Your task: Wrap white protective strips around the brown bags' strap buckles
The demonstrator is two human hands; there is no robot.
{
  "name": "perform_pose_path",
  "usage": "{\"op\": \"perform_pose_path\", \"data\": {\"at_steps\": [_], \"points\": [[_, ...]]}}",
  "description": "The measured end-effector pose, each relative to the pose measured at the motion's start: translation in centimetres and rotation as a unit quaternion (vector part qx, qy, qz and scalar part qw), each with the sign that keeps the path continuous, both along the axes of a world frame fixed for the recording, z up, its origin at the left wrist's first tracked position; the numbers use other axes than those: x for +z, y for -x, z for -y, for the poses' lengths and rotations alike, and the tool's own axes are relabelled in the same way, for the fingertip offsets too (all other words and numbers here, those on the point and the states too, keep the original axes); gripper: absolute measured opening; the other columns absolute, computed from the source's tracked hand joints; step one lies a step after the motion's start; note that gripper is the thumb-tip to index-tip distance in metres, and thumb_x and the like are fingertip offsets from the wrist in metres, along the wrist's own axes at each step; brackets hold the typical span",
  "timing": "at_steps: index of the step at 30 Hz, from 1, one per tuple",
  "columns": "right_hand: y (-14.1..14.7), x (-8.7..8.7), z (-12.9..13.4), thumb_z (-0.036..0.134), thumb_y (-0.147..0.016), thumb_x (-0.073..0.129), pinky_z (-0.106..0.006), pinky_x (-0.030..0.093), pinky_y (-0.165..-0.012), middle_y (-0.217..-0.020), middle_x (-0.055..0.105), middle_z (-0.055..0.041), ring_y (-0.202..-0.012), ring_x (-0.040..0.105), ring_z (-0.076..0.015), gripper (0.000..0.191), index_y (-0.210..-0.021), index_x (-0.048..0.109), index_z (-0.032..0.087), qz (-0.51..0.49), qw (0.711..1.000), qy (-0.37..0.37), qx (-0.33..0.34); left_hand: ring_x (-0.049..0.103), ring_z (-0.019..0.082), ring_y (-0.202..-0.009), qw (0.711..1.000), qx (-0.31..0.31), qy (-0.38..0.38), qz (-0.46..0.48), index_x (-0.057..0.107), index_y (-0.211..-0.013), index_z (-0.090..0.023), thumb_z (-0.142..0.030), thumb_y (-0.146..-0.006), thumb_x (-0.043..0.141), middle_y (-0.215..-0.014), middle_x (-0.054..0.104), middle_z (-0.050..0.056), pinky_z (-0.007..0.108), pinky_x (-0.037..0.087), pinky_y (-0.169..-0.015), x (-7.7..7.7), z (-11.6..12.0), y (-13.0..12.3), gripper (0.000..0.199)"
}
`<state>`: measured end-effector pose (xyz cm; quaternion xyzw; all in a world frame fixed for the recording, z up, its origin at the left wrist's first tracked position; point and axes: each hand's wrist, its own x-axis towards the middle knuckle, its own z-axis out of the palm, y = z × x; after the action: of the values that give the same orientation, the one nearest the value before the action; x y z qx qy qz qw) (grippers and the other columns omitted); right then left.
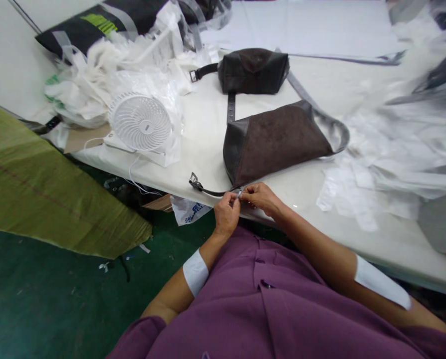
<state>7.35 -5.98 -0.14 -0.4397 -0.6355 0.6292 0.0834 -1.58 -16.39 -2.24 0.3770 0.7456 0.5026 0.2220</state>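
My left hand (226, 214) and my right hand (257, 197) meet at the table's near edge, their fingertips pinching a small metal fitting (239, 194). It sits at the end of a thin black strap (211, 192), close to the lower corner of a brown suede bag (277, 142) with dark leather panels. A metal buckle (195, 182) lies at the strap's far end. Behind, a second dark bag (253, 71) has a black belt strap (204, 72) with a buckle.
A white desk fan (139, 121) stands on plastic sheeting left of the bags, with heaps of white plastic wrap (96, 85) behind it. More white wrap (395, 144) lies to the right. A green woven sack (47, 184) hangs at the left, above a green floor.
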Motion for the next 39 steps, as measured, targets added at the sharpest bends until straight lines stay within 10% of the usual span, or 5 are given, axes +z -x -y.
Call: {"op": "perform_pose_path", "data": {"at_steps": [8,17,23,31,39], "points": [[0.2,0.1,0.2,0.028,-0.065,0.065,-0.019,0.030,-0.039,-0.044,0.047,0.0021,-0.043,0.040,-0.0074,0.020,-0.053,0.055,0.015,0.018,0.999,-0.028,-0.026,0.060,0.016,-0.073,0.996,0.019,-0.047,0.070,0.053,-0.110,-0.022,-0.014,-0.080,0.058,-0.072,0.063,0.000,0.025,0.041,-0.076,0.0,0.5,-0.5,0.032],[0.5,0.3,0.1,0.028,-0.068,0.063,-0.019,0.032,-0.042,-0.044,0.049,0.0015,-0.044,0.042,-0.0079,0.018,-0.057,0.058,0.014,0.076,0.995,-0.056,-0.004,0.063,0.018,-0.088,0.998,-0.006,-0.062,0.012,0.063,-0.097,-0.022,-0.015,-0.081,0.057,-0.095,0.067,0.005,0.027,0.044,-0.084,-0.3,0.7,-0.2,0.019],[0.5,0.2,-0.8,0.027,-0.068,0.061,-0.018,0.032,-0.042,-0.045,0.051,0.0021,-0.043,0.045,-0.0076,0.015,-0.062,0.064,0.013,0.113,0.988,-0.095,0.051,0.061,0.012,-0.058,0.993,0.030,-0.016,0.115,0.060,-0.088,-0.018,-0.022,-0.079,0.060,-0.077,0.067,0.002,0.023,0.046,-0.059,-0.4,0.6,-0.5,0.010],[-1.2,0.9,-1.4,0.019,-0.067,0.058,-0.018,0.033,-0.045,-0.046,0.055,0.0018,-0.045,0.049,-0.0082,0.011,-0.063,0.068,0.014,0.118,0.971,-0.164,0.127,0.051,0.008,-0.045,0.860,0.105,-0.003,0.500,0.053,-0.078,-0.014,-0.019,-0.062,0.071,-0.063,0.060,-0.001,0.018,0.030,-0.040,-0.1,-0.3,-2.0,0.025],[-3.6,1.1,-1.3,0.011,-0.064,0.062,-0.018,0.036,-0.043,-0.054,0.060,0.0027,-0.044,0.051,-0.0089,0.021,-0.084,0.060,0.016,0.065,0.992,-0.093,0.055,0.043,0.003,-0.042,0.819,0.067,0.019,0.569,0.053,-0.075,-0.012,-0.011,-0.061,0.069,-0.062,0.060,0.002,0.014,0.023,-0.038,1.0,-1.0,-2.4,0.021]]}}
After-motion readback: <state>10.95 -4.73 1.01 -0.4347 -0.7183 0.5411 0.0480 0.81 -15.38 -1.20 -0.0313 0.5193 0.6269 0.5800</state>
